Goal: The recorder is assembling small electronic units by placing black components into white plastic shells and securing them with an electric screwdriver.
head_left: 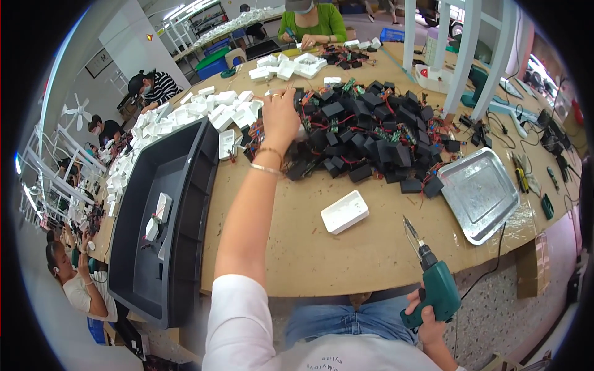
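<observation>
My left hand (281,117) reaches out to the left edge of a large heap of black plastic boxes (371,123) with red wires and small green circuit boards. Its fingers curl down and away from me, so whatever is between them is hidden. Low on the right, my right hand (428,316) is wrapped around the grip of a green power screwdriver (440,287), whose long bit points up and away over the table edge. An open white plastic case (344,211) lies alone in front of the heap.
A deep black bin (192,247) at the left holds a few white cases. White cases (226,111) are piled behind it. A metal tray (481,195), pliers (521,174) and cables lie at the right, near white posts (461,55). Co-workers sit around, one in green (325,21) opposite.
</observation>
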